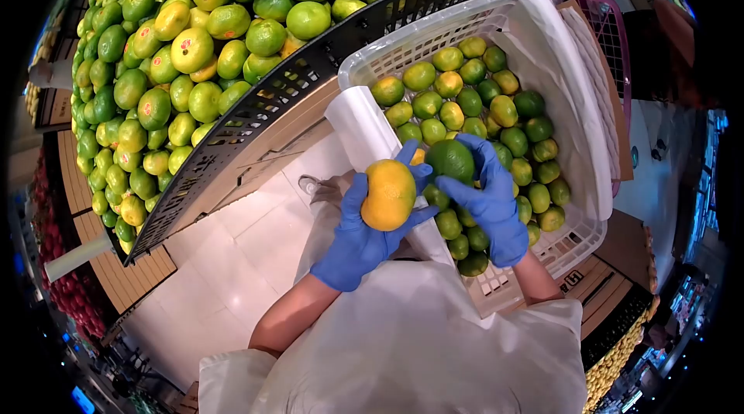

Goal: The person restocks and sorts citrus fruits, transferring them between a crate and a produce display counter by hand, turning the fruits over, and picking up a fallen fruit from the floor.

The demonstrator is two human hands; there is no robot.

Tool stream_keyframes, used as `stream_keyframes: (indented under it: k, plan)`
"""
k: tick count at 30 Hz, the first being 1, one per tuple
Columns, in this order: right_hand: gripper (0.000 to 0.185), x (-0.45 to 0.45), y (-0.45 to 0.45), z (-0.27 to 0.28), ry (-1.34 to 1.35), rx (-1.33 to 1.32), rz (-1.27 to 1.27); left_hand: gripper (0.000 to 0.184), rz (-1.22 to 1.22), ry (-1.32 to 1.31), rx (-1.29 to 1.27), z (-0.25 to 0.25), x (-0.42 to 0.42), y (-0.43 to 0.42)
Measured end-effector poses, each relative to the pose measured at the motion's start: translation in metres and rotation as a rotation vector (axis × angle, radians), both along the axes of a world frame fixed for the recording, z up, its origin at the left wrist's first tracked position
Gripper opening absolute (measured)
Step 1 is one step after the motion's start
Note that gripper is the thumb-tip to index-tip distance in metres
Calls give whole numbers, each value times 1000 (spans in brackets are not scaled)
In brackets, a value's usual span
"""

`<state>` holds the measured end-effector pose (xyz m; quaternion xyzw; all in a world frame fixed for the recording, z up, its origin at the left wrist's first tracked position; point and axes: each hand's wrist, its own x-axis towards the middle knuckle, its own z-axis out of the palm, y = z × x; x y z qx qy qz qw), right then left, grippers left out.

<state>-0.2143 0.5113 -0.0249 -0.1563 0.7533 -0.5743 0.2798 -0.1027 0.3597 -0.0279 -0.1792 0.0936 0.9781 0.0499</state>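
Observation:
My left hand [360,232], in a blue glove, is closed around a yellow-orange mandarin [389,194]. Just to its right, my right hand [493,205], gloved the same way, grips a dark green mandarin [450,161] between thumb and fingers. Both fruits are held over the near edge of a white plastic basket [435,15]. Inside the basket lie many green and yellow-green mandarins [470,98]. A white liner [364,123] is folded over the basket's left wall, close to my left hand.
A large heaped display of green and yellow mandarins [205,100] rises at the upper left, some with red stickers. A black perforated rail [298,73] borders it. Pale floor tiles [232,259] lie below. A pink wire cart [612,22] stands behind the basket.

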Motion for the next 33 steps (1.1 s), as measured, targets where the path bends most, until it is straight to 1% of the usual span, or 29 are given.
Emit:
stream_keyframes:
  k: [1,2,3,5,6,7,8,9,10,12,13,15,16,17,19,21,25,26,27,29,30,31,33]
  plan:
    - [65,11,-4,13,42,-31,47,89,-6,2,6,2,-2,1]
    - [68,18,-7,21,326,89,132,89,-14,31,33,6,-5,2]
    - [65,23,-9,22,509,133,200,89,-21,60,60,8,-6,3]
    - [53,17,-11,39,591,198,335,85,-48,67,73,9,-4,2]
    - [53,6,-8,39,594,199,336,84,-17,65,65,12,-4,2]
    - [48,-15,0,38,711,196,243,82,15,60,57,13,-3,2]
    - [43,-37,8,35,824,193,150,73,26,72,110,8,-2,0]
    - [38,-56,14,16,915,256,11,73,27,73,110,8,-1,-1]
    - [41,-74,21,-4,1007,466,11,73,28,63,110,9,0,-1]
    - [46,-109,44,-71,1229,863,135,74,42,62,105,15,0,-2]
    - [46,-114,46,-77,1241,848,139,74,33,34,85,22,1,-4]
    - [49,-121,40,-88,1175,1135,343,75,51,6,52,25,5,-9]
    - [34,-127,37,-99,1235,1197,308,76,46,81,89,20,8,-11]
    - [34,-130,33,-108,1254,1171,314,78,42,158,122,18,12,-15]
    - [20,-130,25,-113,1299,1450,426,76,85,173,76,20,15,-18]
    - [10,-137,31,-121,1397,1281,478,74,98,145,137,23,22,-26]
    - [21,-117,20,-110,1303,1414,491,71,164,175,149,24,39,-45]
    - [26,-114,23,-114,1311,1375,489,70,193,168,155,27,43,-50]
    - [32,-115,28,-120,1320,1337,485,76,210,45,26,37,46,-55]
    - [41,-128,44,-132,1207,1075,428,76,249,3,-46,54,54,-69]
    - [48,-128,27,-110,931,1064,381,76,276,30,-63,52,59,-77]
    - [56,-124,13,-73,653,1044,339,76,301,61,-42,48,65,-84]
    - [56,-130,9,-41,573,819,298,76,339,114,-24,46,74,-104]
